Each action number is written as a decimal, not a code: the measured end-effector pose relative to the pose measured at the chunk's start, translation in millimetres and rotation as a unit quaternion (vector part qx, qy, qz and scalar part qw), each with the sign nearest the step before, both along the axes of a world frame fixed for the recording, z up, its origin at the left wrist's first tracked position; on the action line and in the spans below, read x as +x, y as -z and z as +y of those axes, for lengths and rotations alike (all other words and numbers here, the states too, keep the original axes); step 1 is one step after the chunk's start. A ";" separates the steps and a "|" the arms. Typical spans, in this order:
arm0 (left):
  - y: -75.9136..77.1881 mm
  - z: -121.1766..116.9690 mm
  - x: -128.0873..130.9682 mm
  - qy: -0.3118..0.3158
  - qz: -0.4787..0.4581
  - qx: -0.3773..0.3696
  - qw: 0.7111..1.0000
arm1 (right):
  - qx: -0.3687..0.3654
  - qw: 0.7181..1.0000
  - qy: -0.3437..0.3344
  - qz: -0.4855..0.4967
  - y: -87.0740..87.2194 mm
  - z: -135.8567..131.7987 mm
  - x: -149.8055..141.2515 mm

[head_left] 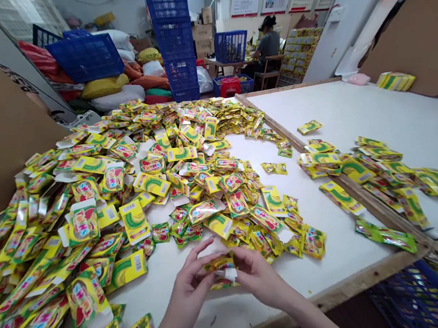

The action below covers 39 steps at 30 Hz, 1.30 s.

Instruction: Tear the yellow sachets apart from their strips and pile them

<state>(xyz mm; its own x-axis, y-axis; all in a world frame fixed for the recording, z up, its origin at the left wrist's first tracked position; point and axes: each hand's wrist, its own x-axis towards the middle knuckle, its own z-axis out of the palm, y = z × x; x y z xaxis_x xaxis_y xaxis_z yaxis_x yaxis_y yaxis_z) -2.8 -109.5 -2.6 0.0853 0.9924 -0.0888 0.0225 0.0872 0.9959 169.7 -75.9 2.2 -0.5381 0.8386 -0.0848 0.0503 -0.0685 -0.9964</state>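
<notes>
My left hand [192, 285] and my right hand [256, 275] meet over the near part of the white tabletop [230, 312]. Between them is a small yellow carton [220, 264] with a white flap open toward the right. Fingers of both hands close around it and hide much of it; whether a sachet is inside I cannot tell. Just beyond the hands lie yellow printed cartons [218, 223] and shiny yellow sachets [261, 241]. Green sachets [179, 227] rest to the left of them. A big heap of open-ended cartons [84, 221] spreads across the left side.
A wooden strip [280, 131] divides the table, with more flat cartons [359, 170] lying over it. One long green packet strip [386, 236] is near the right edge. Blue crates [420, 301] stand below the table at right. A person [268, 46] sits at the back.
</notes>
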 end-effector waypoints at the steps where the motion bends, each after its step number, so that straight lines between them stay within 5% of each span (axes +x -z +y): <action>1: 0.3 1.7 1.9 0.013 0.034 0.024 0.999 | -0.038 0.999 -0.019 0.025 0.6 2.6 0.9; 5: 9.0 7.7 2.1 0.059 0.199 0.061 0.976 | -0.033 0.998 0.046 0.025 3.3 10.2 17.7; 10: 21.6 13.1 -0.7 0.135 0.470 0.079 0.869 | -0.009 0.990 0.140 0.004 11.1 11.4 41.7; 13: 20.3 13.3 -2.8 0.136 0.515 0.063 0.844 | 0.021 0.991 0.130 0.002 12.9 9.3 42.6; 16: 11.3 9.4 -10.2 0.089 0.416 0.014 0.905 | -0.001 0.991 0.127 0.039 5.3 6.8 36.5; 19: -2.3 2.3 -15.9 0.049 0.158 -0.075 0.983 | -0.032 0.989 0.114 0.085 -10.6 3.9 26.0; 21: -12.0 -2.8 -14.4 0.077 0.000 -0.135 0.988 | -0.028 0.988 0.110 0.109 -22.1 2.6 16.8; 24: -23.8 -9.7 -6.0 0.129 -0.110 -0.183 0.968 | 0.036 0.987 0.106 0.117 -35.7 3.4 3.2; 29: -27.5 -18.4 6.2 0.066 -0.114 -0.197 0.971 | 0.277 0.959 0.021 -0.051 -53.8 6.2 -0.2; 35: -22.8 -16.8 13.1 0.068 0.014 -0.154 0.986 | 0.316 0.901 -0.121 -0.271 -73.7 0.5 13.0; 39: -23.1 -13.6 8.0 0.155 0.004 -0.166 0.974 | 0.309 0.901 -0.173 -0.250 -73.8 2.8 19.8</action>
